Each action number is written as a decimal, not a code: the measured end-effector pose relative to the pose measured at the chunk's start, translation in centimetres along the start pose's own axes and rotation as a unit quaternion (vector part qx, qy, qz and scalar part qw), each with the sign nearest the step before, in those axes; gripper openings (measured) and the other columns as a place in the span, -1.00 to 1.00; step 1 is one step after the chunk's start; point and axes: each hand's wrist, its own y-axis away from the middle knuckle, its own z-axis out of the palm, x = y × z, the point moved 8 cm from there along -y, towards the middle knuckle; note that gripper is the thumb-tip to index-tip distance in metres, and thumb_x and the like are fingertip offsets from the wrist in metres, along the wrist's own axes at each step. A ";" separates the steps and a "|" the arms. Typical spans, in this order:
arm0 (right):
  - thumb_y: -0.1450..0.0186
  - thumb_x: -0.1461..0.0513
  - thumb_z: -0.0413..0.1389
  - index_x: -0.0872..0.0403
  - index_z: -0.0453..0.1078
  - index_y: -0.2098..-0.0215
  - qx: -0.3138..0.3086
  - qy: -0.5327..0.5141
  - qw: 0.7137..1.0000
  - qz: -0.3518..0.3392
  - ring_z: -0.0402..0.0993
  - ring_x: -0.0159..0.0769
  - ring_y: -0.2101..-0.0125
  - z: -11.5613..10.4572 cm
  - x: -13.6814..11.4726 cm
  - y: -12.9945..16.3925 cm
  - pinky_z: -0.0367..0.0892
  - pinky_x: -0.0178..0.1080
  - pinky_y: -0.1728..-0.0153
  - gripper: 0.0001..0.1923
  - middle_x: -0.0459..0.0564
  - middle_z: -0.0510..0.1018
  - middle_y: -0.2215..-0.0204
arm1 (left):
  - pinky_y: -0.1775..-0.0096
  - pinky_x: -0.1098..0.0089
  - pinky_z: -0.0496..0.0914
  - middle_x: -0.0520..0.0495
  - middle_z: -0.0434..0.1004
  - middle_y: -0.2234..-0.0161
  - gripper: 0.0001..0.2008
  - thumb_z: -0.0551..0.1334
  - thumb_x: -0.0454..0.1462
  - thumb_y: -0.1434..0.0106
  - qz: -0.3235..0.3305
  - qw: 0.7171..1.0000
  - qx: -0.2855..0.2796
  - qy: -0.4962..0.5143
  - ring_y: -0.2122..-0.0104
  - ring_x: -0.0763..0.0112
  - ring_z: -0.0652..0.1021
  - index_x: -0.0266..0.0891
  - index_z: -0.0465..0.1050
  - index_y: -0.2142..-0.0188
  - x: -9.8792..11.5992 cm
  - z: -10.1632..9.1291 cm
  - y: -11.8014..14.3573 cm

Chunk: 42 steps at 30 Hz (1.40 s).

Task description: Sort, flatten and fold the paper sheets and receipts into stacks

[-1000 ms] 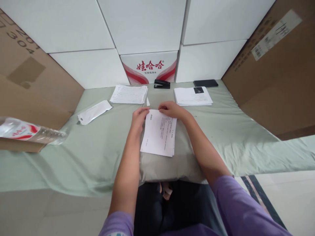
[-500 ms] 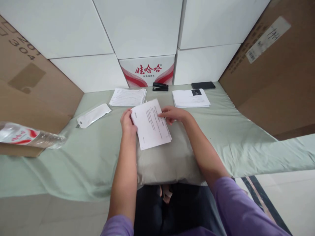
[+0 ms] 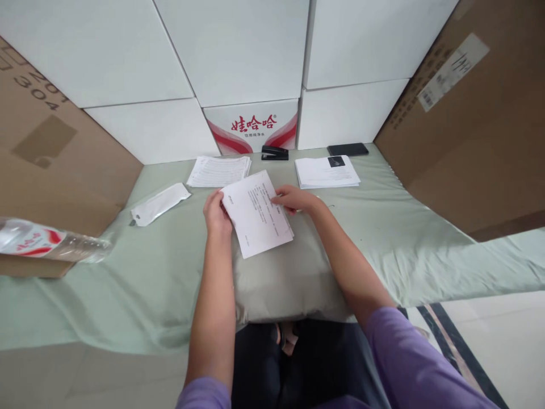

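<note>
A small stack of printed paper sheets [image 3: 258, 218] is held tilted above a grey-green cushion [image 3: 289, 284]. My left hand [image 3: 218, 213] is closed on the stack's left edge, thumb on top and the other fingers beneath. At the right edge my right hand [image 3: 296, 199] pinches the sheets, with its index finger lying on the print and the other fingers curled under. The sheets' edges are slightly fanned at the lower right. Behind them lie a paper pile [image 3: 219, 171] on the left, a black stapler [image 3: 275, 153] in the middle and another paper pile [image 3: 327, 172] on the right.
White boxes [image 3: 251, 45] form a wall at the back, with brown cartons [image 3: 51, 142] on both sides. A black phone [image 3: 348, 149] lies at the back right. On the left are a white packet [image 3: 159, 204] and a plastic bottle [image 3: 51, 240]. Green cloth [image 3: 140, 284] covers the table.
The whole view has shifted slightly. Both hands still hold the paper stack, in almost the same pose over the cushion.
</note>
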 end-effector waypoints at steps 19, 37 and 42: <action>-0.41 -0.01 0.04 0.06 0.38 -0.04 0.342 -0.169 0.921 -0.074 0.39 -0.43 0.59 -11.8 2.8 4.2 0.29 -0.35 0.61 -0.62 0.00 0.54 0.31 | 0.37 0.48 0.41 -0.14 0.69 0.22 -0.55 0.41 -0.05 -0.07 -0.006 0.989 -0.131 -0.074 0.34 0.39 0.66 -0.16 0.51 0.07 -0.2 2.9 2.3; -0.32 0.36 -0.04 0.24 0.55 -0.04 0.511 0.191 0.829 0.119 0.49 0.04 -0.04 -12.9 9.0 3.9 0.31 -0.04 -0.11 -0.57 0.34 0.58 -0.02 | 0.37 0.44 0.37 -0.13 0.69 0.30 -0.62 0.39 -0.04 -0.09 -0.007 0.978 -0.176 -0.109 0.36 0.35 0.66 -0.20 0.54 0.16 -1.1 4.1 2.8; -0.35 0.32 -0.05 0.20 0.54 -0.05 0.517 0.228 0.813 0.141 0.48 0.02 0.02 -12.4 9.1 3.9 0.32 -0.07 -0.05 -0.58 0.33 0.54 -0.06 | 0.36 0.45 0.37 -0.12 0.69 0.33 -0.65 0.38 -0.07 -0.11 -0.009 0.977 -0.179 -0.113 0.37 0.36 0.67 -0.22 0.56 0.18 -1.1 4.2 2.9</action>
